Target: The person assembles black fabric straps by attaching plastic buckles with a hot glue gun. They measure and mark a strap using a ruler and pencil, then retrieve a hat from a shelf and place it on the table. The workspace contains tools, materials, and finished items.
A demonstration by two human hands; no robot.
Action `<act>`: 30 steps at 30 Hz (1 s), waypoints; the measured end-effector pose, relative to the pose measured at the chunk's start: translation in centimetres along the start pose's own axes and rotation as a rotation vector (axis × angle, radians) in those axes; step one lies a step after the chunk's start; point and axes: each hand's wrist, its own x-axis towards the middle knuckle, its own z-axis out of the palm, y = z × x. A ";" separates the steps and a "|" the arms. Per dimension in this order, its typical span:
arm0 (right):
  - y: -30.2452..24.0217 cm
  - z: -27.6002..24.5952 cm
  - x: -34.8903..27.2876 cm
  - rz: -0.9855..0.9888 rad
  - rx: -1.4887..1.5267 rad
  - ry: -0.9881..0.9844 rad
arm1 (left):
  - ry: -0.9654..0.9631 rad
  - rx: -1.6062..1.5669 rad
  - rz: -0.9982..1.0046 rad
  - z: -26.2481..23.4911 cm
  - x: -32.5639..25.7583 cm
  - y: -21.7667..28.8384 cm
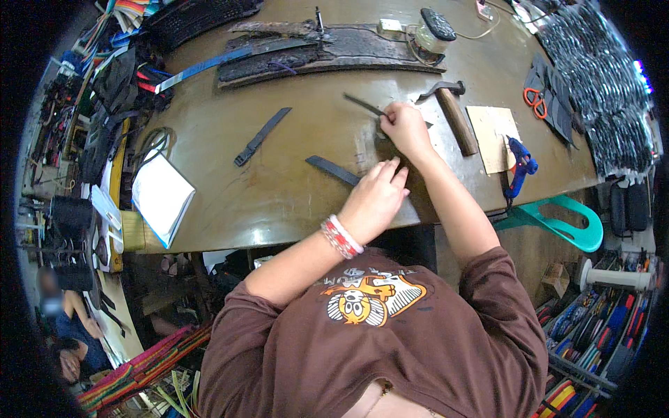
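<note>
Worktable [230,202]: brown and faintly glossy, with a wooden-handled hammer [458,122] lying right of its middle.
Stool [568,223]: teal, beside the table's near edge, nearer the person than the hammer and to its right.
Notebook [162,198]: white-paged, near the table's edge, well left of the hammer.
Left hand [380,188]: back upward, fingers loosely extended, left of the hammer and nearer the person; a red-and-white bracelet [340,237] circles its wrist. Whether it grips anything cannot be told.
Dark strap [332,171]: flat on the table, left of the hammer, one end running up to the left hand.
Glue gun [519,167]: blue, right of the hammer, beside a tan square sheet [490,132].
Right hand [405,130]: just left of the hammer, fingertips pinching a strip.
Thin dark strip [363,104]: held there, pointing away leftward from the hammer.
Buckled strap [263,136]: dark, lying apart, well left of the hammer.
Scissors [535,103]: orange-handled, well right of the hammer, by black pieces [552,104].
Lidded jar [433,35]: beyond the hammer's head, by a worn, dark-stained board [348,52].
</note>
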 end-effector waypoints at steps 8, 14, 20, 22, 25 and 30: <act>4.0 -2.2 0.7 0.474 1.130 -0.045 | -0.156 -0.268 -0.101 -4.6 -5.2 -6.4; 2.0 -3.8 -1.3 0.323 1.296 0.073 | -0.385 -0.029 0.106 -11.1 -2.3 -9.8; -4.2 -5.3 -4.0 0.337 1.501 0.011 | 0.144 -0.001 0.060 -4.1 3.1 -3.7; -4.2 -7.1 -4.0 0.476 1.153 0.232 | -0.190 -0.001 -0.156 -3.2 4.1 -4.1; -1.2 -11.5 -4.4 0.346 1.274 0.608 | -0.411 0.057 -0.336 -3.9 5.5 -5.5; -0.3 -10.8 -8.3 0.387 1.083 -0.140 | 0.044 -0.255 -0.057 -4.0 7.2 -2.4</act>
